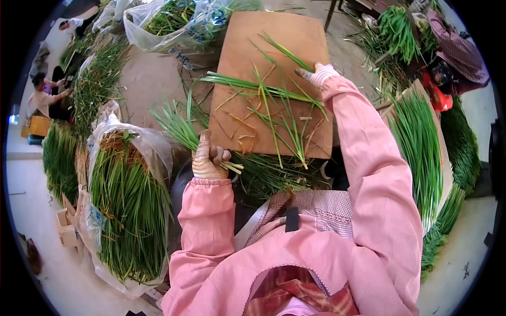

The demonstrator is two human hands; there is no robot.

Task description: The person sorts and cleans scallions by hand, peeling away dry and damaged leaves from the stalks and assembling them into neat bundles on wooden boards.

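Note:
My left hand (208, 158), in a striped glove with dark fingertips, is closed around a small bunch of green chives (176, 124). Their pale cut ends stick out below the fingers, and the leaves point up and left. At the right edge of a brown board (237, 42), my right hand (318, 75), gloved too, has its fingers closed on the end of a few chive blades (282, 48). Loose chives (242, 81) and yellowed, dry leaves (245, 126) lie scattered over the board between both hands.
A plastic-wrapped heap of chives (129, 210) stands at left, and another plastic bag (153, 37) is beyond the board. Long chives (416, 147) lie stacked at right. Trimmings (279, 171) cover the space under the board. Other people (50, 97) sit at far left; one person (461, 52) is at right.

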